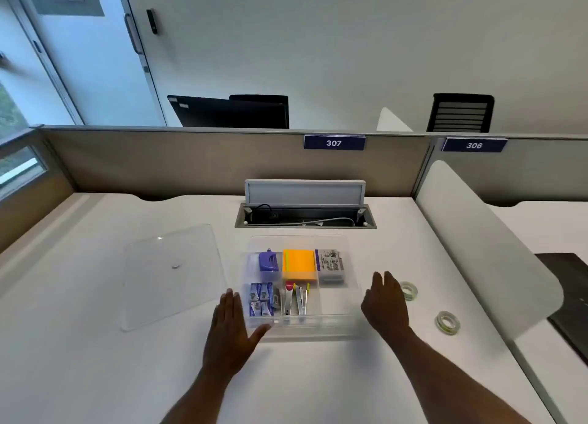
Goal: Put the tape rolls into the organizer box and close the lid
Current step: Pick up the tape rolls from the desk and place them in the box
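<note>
A clear organizer box (337, 325) stands open on the white desk, its compartments holding staple boxes, a purple punch, orange sticky notes and staplers; the front right compartment is bare. Its clear lid (171, 274) lies flat to the left. Two clear tape rolls lie to the right: one (409, 290) just past my right hand, the other (447, 322) nearer the desk's right edge. My left hand (230, 328) rests open against the box's front left corner. My right hand (385, 302) hovers open beside the box's right wall, holding nothing.
An open cable tray with a raised flap (305, 207) sits behind the box. A beige partition (222, 159) closes the back, and a white curved divider (483, 248) bounds the right side.
</note>
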Demonstrator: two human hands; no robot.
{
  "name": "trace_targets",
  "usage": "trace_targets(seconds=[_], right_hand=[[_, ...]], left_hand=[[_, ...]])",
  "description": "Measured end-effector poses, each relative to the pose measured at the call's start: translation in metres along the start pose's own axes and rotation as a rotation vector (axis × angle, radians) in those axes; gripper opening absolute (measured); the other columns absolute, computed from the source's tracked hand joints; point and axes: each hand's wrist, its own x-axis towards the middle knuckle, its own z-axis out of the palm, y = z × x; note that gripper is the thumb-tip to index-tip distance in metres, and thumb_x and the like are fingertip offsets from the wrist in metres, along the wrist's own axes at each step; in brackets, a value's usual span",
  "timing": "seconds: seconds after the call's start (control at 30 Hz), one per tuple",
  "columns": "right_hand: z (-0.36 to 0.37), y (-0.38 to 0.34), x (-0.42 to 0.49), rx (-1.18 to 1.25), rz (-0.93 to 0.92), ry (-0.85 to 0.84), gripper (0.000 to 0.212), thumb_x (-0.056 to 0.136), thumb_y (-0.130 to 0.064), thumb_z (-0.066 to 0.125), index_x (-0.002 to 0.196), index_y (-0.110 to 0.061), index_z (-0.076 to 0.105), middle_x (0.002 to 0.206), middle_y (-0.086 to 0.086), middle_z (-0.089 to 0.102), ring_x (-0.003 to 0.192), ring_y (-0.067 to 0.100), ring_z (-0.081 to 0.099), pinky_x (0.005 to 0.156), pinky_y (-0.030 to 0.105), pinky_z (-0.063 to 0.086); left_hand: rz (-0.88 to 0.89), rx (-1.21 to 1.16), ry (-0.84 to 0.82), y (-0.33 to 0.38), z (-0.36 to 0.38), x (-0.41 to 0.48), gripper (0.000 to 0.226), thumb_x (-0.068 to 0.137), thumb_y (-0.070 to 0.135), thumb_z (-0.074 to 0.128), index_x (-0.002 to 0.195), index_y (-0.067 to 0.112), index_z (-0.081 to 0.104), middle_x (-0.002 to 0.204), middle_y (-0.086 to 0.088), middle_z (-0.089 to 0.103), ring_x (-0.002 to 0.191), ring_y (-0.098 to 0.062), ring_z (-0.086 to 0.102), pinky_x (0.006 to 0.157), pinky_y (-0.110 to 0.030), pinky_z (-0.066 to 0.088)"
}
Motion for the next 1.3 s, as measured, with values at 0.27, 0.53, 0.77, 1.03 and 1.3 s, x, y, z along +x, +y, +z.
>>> trace_targets(seconds=[0.27, 0.53, 0.77, 1.03, 1.3], right_hand=[[0.019, 0.027, -0.012, -0.107, 0.065, -0.095, 0.035, 0.058, -0.013, 0.033, 0.061, -0.001, 0.065, 0.053, 0.013, 0.056, 0.038, 0.026, 0.054, 0.033, 0.026, 0.047], [0.029, 0.050, 0.000, -0.222, 0.006, -0.305, 0.029, 0.085, -0.007, 0.040, 0.111, -0.009, 0.051, 0.117, 0.011, 0.052, 0.109, 0.030, 0.052, 0.086, 0.033, 0.050], [0.012, 0.035, 0.023, -0.146, -0.088, -0.164, 0.015, 0.066, -0.008, 0.065, 0.076, -0.006, 0.054, 0.082, 0.021, 0.063, 0.075, 0.037, 0.065, 0.062, 0.037, 0.053], [-0.008, -0.023, 0.063, 0.265, -0.384, -0.172, 0.044, 0.082, -0.021, 0.059, 0.123, -0.006, 0.052, 0.114, 0.018, 0.054, 0.100, 0.034, 0.058, 0.086, 0.039, 0.053], [0.023, -0.045, 0.047, 0.034, -0.497, -0.372, 0.038, 0.092, -0.017, 0.050, 0.128, -0.008, 0.048, 0.125, 0.018, 0.055, 0.116, 0.034, 0.055, 0.104, 0.043, 0.046]], left_hand=[[-0.106, 0.002, -0.056, -0.012, 0.020, -0.015, 0.124, 0.063, 0.092, 0.014, 0.148, 0.002, 0.012, 0.159, -0.016, 0.013, 0.147, -0.027, 0.011, 0.119, -0.038, 0.009], [-0.133, 0.080, -0.009, -0.006, 0.040, -0.015, 0.105, 0.073, 0.084, 0.021, 0.143, 0.006, 0.032, 0.152, -0.017, 0.032, 0.143, -0.030, 0.026, 0.118, -0.045, 0.022], [-0.137, 0.103, 0.018, -0.008, 0.041, -0.014, 0.099, 0.072, 0.083, 0.031, 0.142, 0.013, 0.032, 0.151, -0.015, 0.035, 0.142, -0.029, 0.028, 0.118, -0.044, 0.023], [-0.145, 0.067, 0.030, -0.013, 0.044, -0.013, 0.098, 0.069, 0.086, 0.035, 0.142, 0.020, 0.034, 0.152, -0.013, 0.035, 0.143, -0.027, 0.027, 0.118, -0.043, 0.021], [-0.162, 0.045, 0.037, -0.013, 0.044, -0.013, 0.097, 0.068, 0.085, 0.038, 0.139, 0.019, 0.038, 0.150, -0.010, 0.038, 0.142, -0.024, 0.029, 0.117, -0.041, 0.022]])
